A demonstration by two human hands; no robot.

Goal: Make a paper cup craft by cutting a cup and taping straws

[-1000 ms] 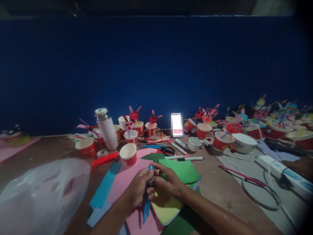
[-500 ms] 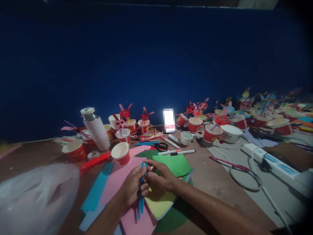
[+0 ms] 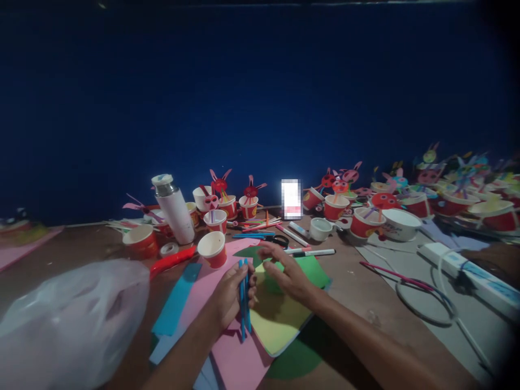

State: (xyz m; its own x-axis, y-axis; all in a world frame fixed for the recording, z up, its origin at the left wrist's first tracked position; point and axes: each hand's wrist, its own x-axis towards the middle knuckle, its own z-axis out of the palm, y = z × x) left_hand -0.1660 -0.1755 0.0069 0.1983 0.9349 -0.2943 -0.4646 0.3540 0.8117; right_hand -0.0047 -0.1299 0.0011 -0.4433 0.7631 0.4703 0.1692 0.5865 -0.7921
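My left hand (image 3: 231, 298) is closed round a few thin blue paper strips (image 3: 244, 314), which stick out above and below the fist. To the right of it, my right hand (image 3: 290, 273) hovers over the yellow and green paper sheets (image 3: 280, 319) with its fingers apart and nothing in them. Pink paper (image 3: 239, 363) lies beneath my left hand, and a teal paper piece (image 3: 179, 300) is to its left. Just beyond my hands stands a red and white paper cup (image 3: 212, 250). Black-handled scissors (image 3: 280, 240) and white marker pens (image 3: 314, 252) lie farther back.
A white thermos (image 3: 174, 211) stands at back left, near a plastic bag (image 3: 77, 325). A lit phone (image 3: 291, 199) leans at the wall. Several cups with paper rabbit figures (image 3: 221, 187) line the back. At right are a white power strip (image 3: 471, 271) and cable.
My right hand has let go of the blue strips and moved off to the right, its fingers opening. My left hand still holds them, now more upright. The view has shifted slightly left.
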